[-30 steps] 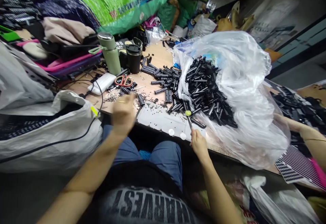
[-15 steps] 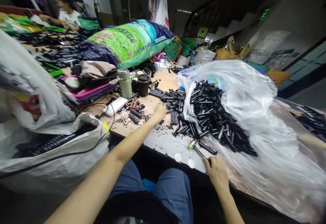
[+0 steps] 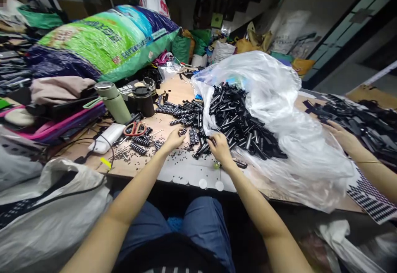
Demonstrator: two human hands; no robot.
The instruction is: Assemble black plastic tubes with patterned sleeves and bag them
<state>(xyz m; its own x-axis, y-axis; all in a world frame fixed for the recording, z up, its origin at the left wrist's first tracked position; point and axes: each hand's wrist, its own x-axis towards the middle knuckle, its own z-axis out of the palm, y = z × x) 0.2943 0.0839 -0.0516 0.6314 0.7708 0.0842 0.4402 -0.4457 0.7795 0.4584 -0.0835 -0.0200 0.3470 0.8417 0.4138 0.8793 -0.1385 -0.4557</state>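
Observation:
My left hand (image 3: 174, 140) is closed, with a short black-and-white dotted cylinder (image 3: 182, 132) at its fingertips, low over the table. Several like it, the dotted cylinders (image 3: 192, 137), lie just to its right. Fingers curled, my right hand (image 3: 221, 147) is at the front left edge of a heap of smooth black tubes (image 3: 231, 111). What it pinches, if anything, is too hidden to name. Below that hand lies a tool with a yellow-green end (image 3: 216, 165), partly covered by my wrist. Tiny dark bits (image 3: 176, 161) are scattered on the white sheet near me.
Left of my hands are red-handled scissors (image 3: 135, 129), a white box-shaped device (image 3: 107, 138), a green flask (image 3: 113, 102) and a dark cup (image 3: 143, 100). Clear plastic sheeting (image 3: 273, 95) surrounds the heap. Another person's hand (image 3: 341, 136) reaches in from the right. A white sack (image 3: 58, 207) stands at left.
My right hand has let go of the yellow-green-ended tool and moved up to the heap's edge. My left hand now has a dotted cylinder. The view turned right, bringing in another person's arm.

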